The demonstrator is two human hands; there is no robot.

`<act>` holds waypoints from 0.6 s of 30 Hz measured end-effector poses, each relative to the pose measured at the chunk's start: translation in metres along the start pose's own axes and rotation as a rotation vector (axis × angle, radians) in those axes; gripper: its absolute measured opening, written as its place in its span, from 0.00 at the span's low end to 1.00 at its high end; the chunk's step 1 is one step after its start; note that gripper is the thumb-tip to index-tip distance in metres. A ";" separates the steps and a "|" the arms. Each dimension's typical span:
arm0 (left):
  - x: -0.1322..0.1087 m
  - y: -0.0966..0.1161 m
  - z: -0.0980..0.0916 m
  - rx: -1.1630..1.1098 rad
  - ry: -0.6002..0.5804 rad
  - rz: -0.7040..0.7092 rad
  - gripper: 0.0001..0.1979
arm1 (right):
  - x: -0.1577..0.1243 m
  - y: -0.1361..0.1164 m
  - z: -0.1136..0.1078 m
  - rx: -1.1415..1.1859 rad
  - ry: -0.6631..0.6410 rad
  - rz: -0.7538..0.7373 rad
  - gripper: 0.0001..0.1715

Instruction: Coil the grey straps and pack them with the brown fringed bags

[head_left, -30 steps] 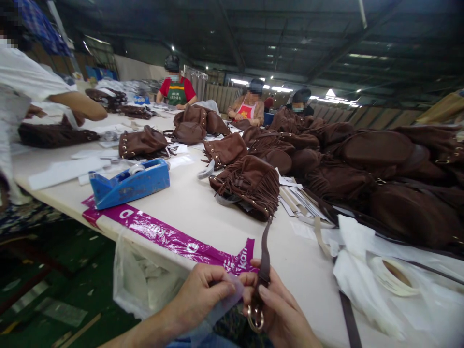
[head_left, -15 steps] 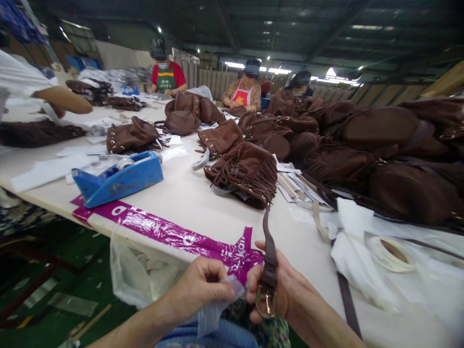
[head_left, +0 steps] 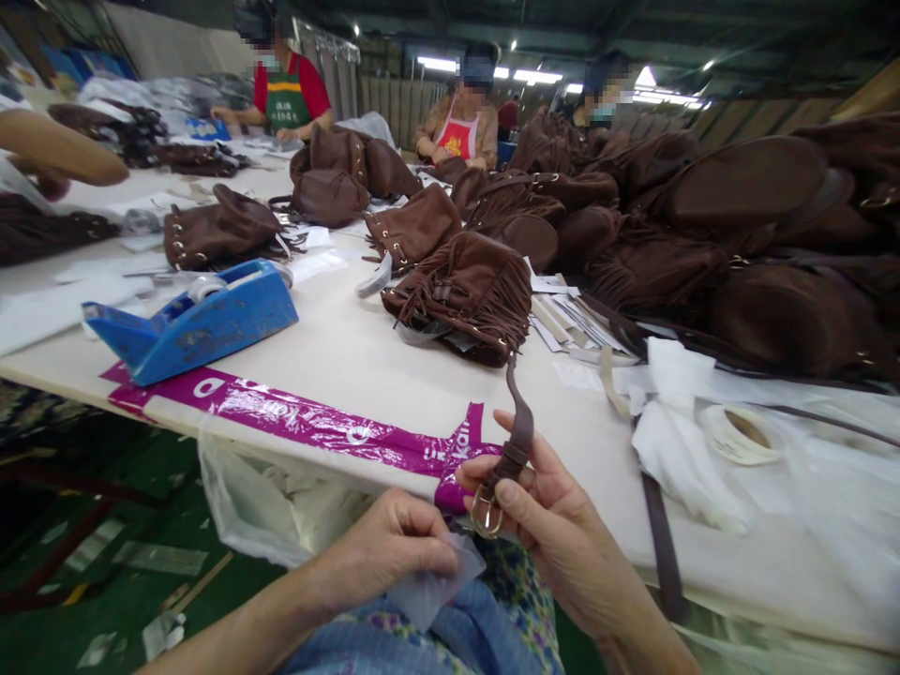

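1. I sit at a long white table (head_left: 366,361).
2. Floor (head_left: 127,497): green, littered with scraps.
3. Ceiling (head_left: 703,28): dark, with fluorescent tube lights (head_left: 538,77) lit at the far end.
4. Far wall (head_left: 394,98): pale ribbed panels.

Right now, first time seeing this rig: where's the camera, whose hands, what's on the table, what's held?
There is no machine here. A person works with two bare hands, and the one picture comes from a camera worn on their head, looking forward and down. The left hand pinches a small clear plastic piece. The right hand grips a brown strap just above its metal buckle. The strap runs up to a fringed brown bag on the white table. Also on the table are a blue tape dispenser, a magenta printed strip along the near edge, a white tape roll, papers and a pile of brown bags at the right. Other people work across the table.
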State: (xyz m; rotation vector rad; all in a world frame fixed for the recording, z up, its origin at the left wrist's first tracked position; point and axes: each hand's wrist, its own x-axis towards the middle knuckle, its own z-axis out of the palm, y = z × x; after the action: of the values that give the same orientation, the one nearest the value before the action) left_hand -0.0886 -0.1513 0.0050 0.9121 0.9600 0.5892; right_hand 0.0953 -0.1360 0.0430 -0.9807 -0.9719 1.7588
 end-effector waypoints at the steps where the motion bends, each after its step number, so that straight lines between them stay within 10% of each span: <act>1: 0.001 0.000 0.000 -0.006 0.011 -0.005 0.07 | 0.000 0.002 0.001 0.000 0.010 -0.025 0.39; 18: 0.009 -0.003 0.011 -0.255 0.074 -0.045 0.12 | 0.005 0.013 0.005 -0.088 0.044 -0.115 0.39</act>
State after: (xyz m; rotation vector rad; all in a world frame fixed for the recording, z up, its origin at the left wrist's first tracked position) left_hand -0.0751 -0.1501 0.0019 0.6432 0.9444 0.6937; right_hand 0.0851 -0.1367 0.0319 -0.9941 -1.0642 1.6049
